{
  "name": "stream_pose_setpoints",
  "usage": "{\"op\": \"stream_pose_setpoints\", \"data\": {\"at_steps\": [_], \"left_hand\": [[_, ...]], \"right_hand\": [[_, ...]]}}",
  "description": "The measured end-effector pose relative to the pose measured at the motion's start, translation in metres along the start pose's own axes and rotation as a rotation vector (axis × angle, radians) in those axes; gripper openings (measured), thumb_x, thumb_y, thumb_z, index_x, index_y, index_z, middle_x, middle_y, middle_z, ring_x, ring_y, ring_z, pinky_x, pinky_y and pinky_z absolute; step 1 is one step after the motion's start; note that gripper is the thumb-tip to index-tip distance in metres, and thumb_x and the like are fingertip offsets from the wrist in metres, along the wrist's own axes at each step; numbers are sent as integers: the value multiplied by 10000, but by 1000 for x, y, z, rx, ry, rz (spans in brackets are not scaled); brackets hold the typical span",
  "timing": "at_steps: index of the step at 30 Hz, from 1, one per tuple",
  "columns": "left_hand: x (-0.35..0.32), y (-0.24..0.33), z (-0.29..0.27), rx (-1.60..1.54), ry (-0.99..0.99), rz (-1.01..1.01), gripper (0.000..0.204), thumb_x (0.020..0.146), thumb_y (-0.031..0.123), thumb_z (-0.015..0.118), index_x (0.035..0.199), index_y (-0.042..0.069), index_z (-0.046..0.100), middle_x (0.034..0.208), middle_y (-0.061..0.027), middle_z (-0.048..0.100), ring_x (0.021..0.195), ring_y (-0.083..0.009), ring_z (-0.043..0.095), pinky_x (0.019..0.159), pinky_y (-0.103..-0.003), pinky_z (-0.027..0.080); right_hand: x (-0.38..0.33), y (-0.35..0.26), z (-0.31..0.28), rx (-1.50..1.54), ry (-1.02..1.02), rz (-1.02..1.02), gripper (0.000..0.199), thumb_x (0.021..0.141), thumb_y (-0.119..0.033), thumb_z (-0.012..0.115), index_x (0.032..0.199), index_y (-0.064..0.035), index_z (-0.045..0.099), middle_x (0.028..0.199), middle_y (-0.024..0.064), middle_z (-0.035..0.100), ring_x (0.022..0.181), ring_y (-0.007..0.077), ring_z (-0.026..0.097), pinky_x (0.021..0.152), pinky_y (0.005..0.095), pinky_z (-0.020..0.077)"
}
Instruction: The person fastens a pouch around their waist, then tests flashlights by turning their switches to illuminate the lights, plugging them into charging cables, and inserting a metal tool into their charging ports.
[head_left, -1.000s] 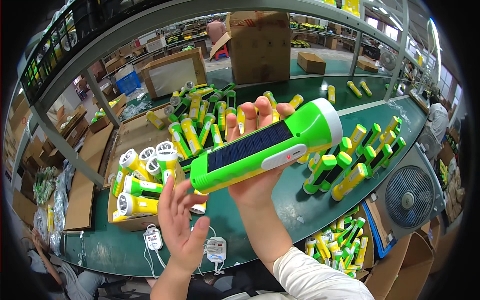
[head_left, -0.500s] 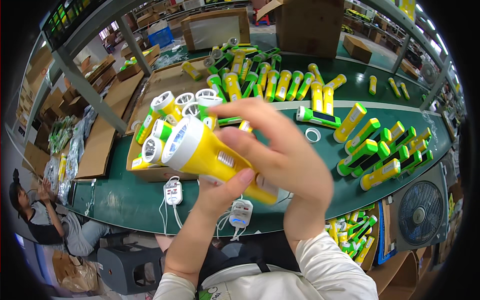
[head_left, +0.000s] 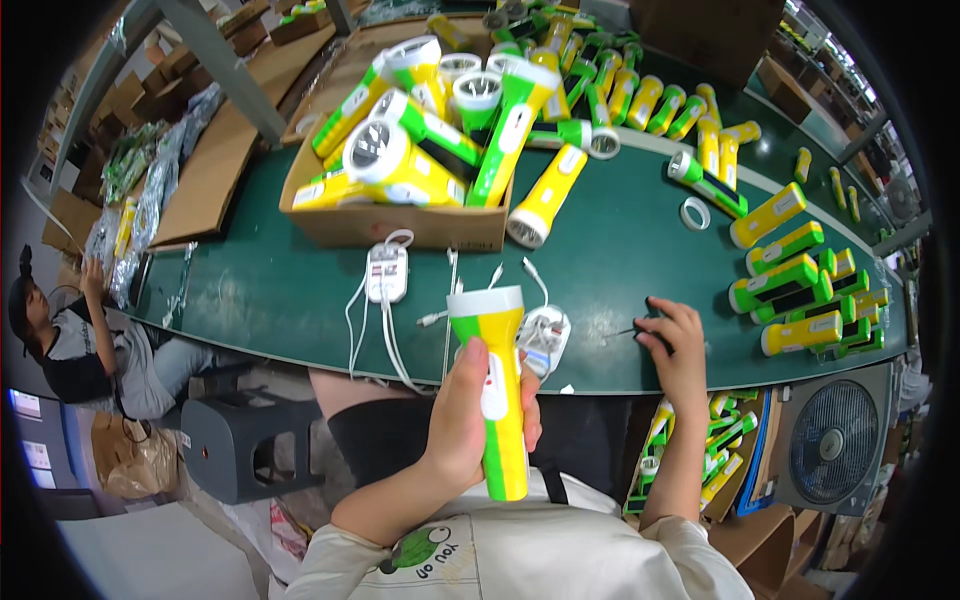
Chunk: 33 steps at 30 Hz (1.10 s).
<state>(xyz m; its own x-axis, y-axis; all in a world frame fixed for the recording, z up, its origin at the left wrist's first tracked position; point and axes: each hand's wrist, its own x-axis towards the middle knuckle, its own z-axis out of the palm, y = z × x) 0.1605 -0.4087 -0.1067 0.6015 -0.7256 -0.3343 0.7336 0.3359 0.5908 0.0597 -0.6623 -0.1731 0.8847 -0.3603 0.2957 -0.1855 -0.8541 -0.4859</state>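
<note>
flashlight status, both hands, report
Left hand grips yellow-green flashlight upright. Right hand on small black tool on green table. Chargers near.

Bare left hand (head_left: 470, 420) and bare right hand (head_left: 680, 345), no gloves, no rings or watch visible. Forearms uncovered up to short sleeves. Pale cream T-shirt (head_left: 520, 555), loosely creased, with rounded sleeve hems just above the elbows. Green cartoon print (head_left: 425, 550), frog-like with a dark outline and small dark lettering beside it, on the shirt's left chest, below the left forearm. Dark strap (head_left: 553, 485) crossing the shirt's upper edge, right of the print. Dark trousers or apron above the shirt; which cannot be told.
</note>
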Motion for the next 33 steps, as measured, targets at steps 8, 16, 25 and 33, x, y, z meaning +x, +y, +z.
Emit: {"op": "stream_pose_setpoints", "data": {"at_steps": [8,16,25,33], "left_hand": [[-15,-16,-12,152,57,155,490,954,473,392,1195,48,343,901,-127,506,654,-236,582,499,-347,467],[-22,-23,-46,-73,-64,288,491,963,419,418,1302,142,195,917,-152,503,569,-245,598,488,-352,523],[-34,-20,-46,-5,-269,791,692,682,100,824,1191,186,363,1086,-28,405,959,-217,523,916,-468,496],[-44,-12,-43,311,-174,989,573,650,251,857,1003,224,407,972,36,397,913,-139,488,919,-373,472]], "right_hand": [[-11,-18,11,131,47,259,138,726,25,658,841,-27,603,840,79,591,768,232,538,687,305,440],[-62,-128,2,742,118,-200,189,699,75,684,865,-15,669,769,68,622,655,198,634,555,269,496],[-69,-145,0,609,135,-347,286,617,117,653,868,-18,676,768,46,608,642,185,634,555,261,525],[-64,-147,5,647,261,-356,316,582,139,674,871,12,672,717,53,579,621,185,627,551,256,528]]}}
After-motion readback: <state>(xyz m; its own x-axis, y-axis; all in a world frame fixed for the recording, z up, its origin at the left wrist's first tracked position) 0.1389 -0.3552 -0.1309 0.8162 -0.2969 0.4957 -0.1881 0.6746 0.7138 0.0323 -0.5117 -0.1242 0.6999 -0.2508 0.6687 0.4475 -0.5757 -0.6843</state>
